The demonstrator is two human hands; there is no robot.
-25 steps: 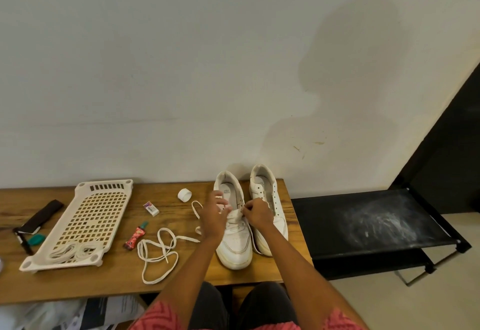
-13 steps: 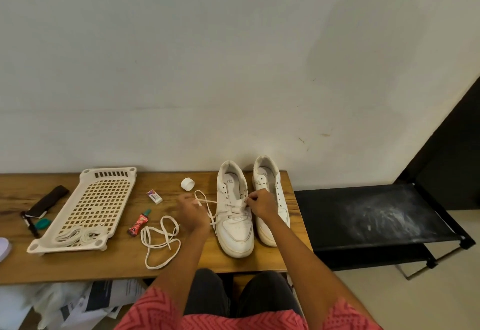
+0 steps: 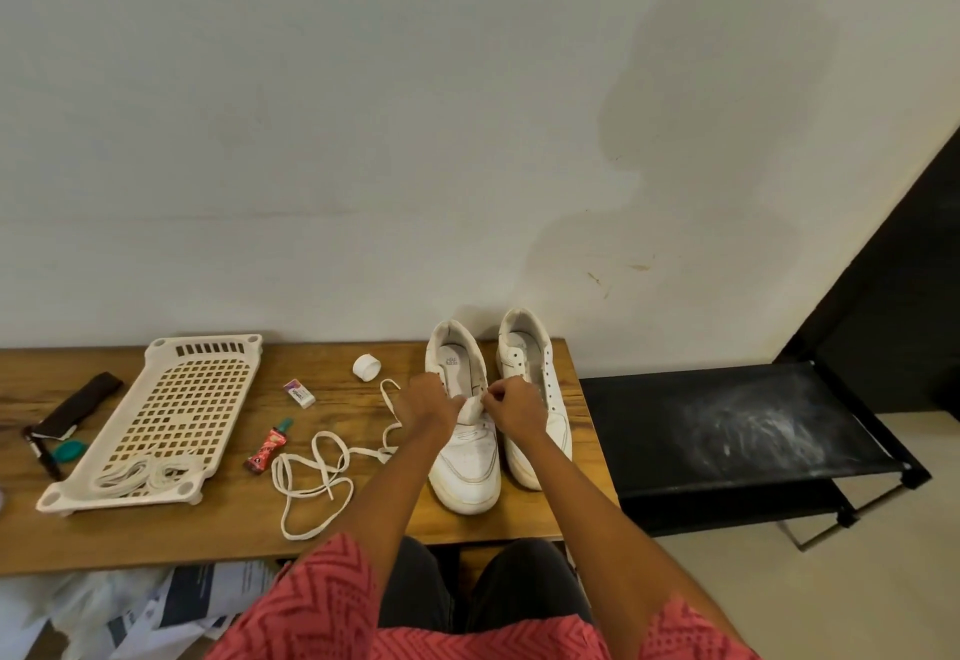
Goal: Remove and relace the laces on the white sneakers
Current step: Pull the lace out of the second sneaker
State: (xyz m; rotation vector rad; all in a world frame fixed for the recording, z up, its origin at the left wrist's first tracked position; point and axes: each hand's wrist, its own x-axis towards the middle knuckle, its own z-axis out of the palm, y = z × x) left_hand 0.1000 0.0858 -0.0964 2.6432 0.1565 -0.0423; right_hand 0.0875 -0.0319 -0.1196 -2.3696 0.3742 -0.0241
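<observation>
Two white sneakers stand side by side at the right end of the wooden table (image 3: 156, 535), toes towards me. Both hands work over the tongue of the left sneaker (image 3: 465, 462). My left hand (image 3: 428, 402) is curled at its left eyelet row, and a white lace (image 3: 388, 389) trails from it onto the table. At the right eyelet row my right hand (image 3: 511, 407) pinches a bit of the lace. The right sneaker (image 3: 540, 389) shows bare eyelets with no lace. A loose lace (image 3: 311, 477) lies in loops left of the shoes.
A white perforated tray (image 3: 197, 399) holding coiled laces (image 3: 145, 472) lies at the left. Near it are a red tube (image 3: 270, 449), a small eraser (image 3: 300, 393), a white tape roll (image 3: 366, 367) and a black case (image 3: 78, 405). A black rack (image 3: 727, 431) adjoins the table's right end.
My left hand swung out left with the lace half a second ago and has come back to the left sneaker's eyelets. My right hand stayed at the shoe.
</observation>
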